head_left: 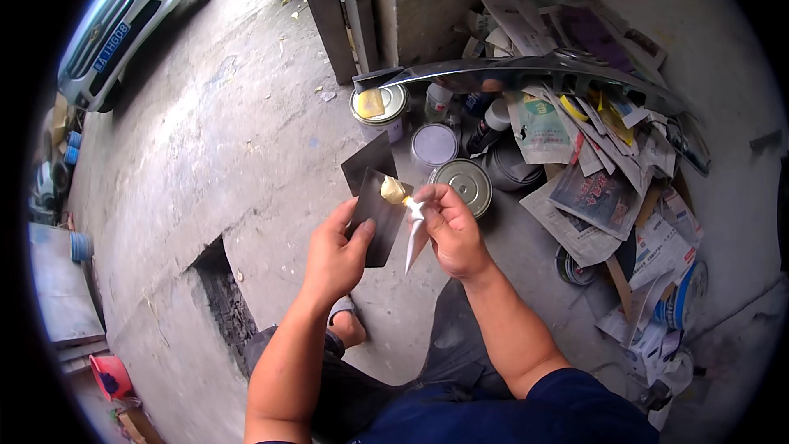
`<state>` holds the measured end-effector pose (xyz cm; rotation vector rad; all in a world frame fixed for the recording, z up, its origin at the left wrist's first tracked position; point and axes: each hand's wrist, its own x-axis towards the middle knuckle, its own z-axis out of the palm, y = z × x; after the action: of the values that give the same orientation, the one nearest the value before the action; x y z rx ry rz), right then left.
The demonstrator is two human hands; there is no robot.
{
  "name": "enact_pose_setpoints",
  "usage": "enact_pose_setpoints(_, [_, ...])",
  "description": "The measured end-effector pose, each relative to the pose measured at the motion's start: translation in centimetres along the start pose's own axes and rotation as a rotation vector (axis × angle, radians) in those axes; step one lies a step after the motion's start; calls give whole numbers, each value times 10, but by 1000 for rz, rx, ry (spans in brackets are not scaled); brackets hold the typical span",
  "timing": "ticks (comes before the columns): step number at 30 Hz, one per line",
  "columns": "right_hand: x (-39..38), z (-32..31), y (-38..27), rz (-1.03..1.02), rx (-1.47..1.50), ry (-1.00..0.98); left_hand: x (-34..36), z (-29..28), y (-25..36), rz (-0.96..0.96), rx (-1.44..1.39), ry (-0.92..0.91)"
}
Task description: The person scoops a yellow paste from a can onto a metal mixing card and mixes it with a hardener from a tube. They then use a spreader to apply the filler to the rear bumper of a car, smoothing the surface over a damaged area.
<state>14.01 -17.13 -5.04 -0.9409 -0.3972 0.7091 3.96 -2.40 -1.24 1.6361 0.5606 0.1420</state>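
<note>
Left grip (335, 256) is closed round two dark plates (376, 248), probably thin and stiff; hold them by the edges. Soft, sticky-looking cream paste (392, 189) sits on the front one. Right grip (452, 230) pinches a white tube (416, 238) just beside, likely light and squishy, so go easy.

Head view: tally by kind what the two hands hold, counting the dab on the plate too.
Dark plates: 2, in the left hand
Pale dab: 1, on the front plate
Pale tube: 1, in the right hand
Total: 4
</note>
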Motion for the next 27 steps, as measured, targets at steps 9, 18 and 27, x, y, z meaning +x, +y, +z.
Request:
enact_pose_setpoints(9, [-2, 2, -2, -20, -62, 51, 0, 1, 1, 4, 43, 0])
enact_pose_setpoints(18, [-4, 5, -1, -76, -139, 78, 0, 4, -2, 40, 31, 14])
enact_pose_setpoints(27, [-5, 5, -1, -145, -220, 101, -1, 3, -3, 53, 10, -3])
